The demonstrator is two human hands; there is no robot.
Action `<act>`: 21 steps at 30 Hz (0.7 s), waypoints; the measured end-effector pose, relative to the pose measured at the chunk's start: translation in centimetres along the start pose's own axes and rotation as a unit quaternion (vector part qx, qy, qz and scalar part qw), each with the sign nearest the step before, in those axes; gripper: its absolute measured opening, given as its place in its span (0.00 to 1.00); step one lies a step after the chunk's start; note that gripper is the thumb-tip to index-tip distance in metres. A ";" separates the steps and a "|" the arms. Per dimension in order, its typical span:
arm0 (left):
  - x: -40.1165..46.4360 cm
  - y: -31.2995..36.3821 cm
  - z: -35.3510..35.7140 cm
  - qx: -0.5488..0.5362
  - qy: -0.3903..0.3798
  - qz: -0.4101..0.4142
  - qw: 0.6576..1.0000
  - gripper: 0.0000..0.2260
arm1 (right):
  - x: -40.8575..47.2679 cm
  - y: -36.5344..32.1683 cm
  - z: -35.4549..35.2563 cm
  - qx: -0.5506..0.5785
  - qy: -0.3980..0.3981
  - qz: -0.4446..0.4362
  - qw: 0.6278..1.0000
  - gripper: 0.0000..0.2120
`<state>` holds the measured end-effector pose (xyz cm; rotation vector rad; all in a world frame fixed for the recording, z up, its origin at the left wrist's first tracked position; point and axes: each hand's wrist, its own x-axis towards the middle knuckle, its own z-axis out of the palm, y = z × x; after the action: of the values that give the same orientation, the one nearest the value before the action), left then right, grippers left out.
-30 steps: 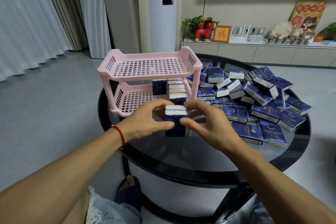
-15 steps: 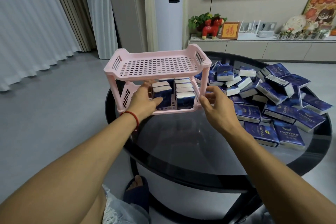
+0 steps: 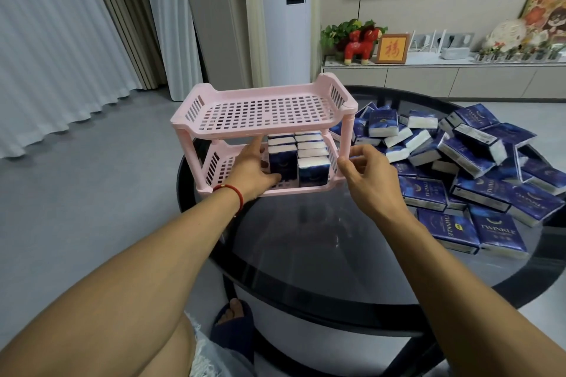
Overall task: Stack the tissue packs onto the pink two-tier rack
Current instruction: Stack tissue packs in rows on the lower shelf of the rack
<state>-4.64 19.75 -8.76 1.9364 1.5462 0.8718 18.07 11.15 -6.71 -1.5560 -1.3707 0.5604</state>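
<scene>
While both hands work at the pink rack (image 3: 269, 119), the scene reads so:
Left grip (image 3: 254, 165): thumb and fingers pinch the front pack (image 3: 283, 162) on the lower tier.
Right grip (image 3: 367, 168): fingers loosely curled, holding nothing, just beside the rack's right post.
Pack: upright, white end up, long axis vertical.
Rack: on the glass surface (image 3: 321, 242), long axis left-right.
Loose pile (image 3: 465, 168): right of the right grip.
Change: a second ago both grips held packs before the rack.
</scene>
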 end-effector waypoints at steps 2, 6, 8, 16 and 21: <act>0.2 0.1 0.2 0.020 0.012 -0.007 1.000 0.38 | 0.0 0.1 -0.1 -0.002 0.000 -0.002 1.000 0.06; 0.6 0.7 0.7 0.033 0.022 -0.006 0.999 0.30 | 0.1 0.3 -0.3 -0.005 -0.005 -0.007 1.000 0.06; 1.0 0.6 1.0 0.030 0.022 -0.016 0.999 0.30 | 0.2 0.3 -0.4 -0.008 -0.009 -0.008 1.000 0.06; 1.9 0.4 1.3 0.006 -0.001 -0.027 1.000 0.37 | 0.5 0.6 -0.6 -0.016 -0.025 -0.014 0.999 0.04; 1.8 0.7 1.3 0.002 0.013 -0.014 1.000 0.34 | 0.7 0.8 -0.5 -0.014 -0.026 -0.018 0.999 0.05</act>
<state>-2.90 21.37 -8.81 1.9082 1.5870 0.8870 19.12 11.70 -7.03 -1.5450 -1.4497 0.5651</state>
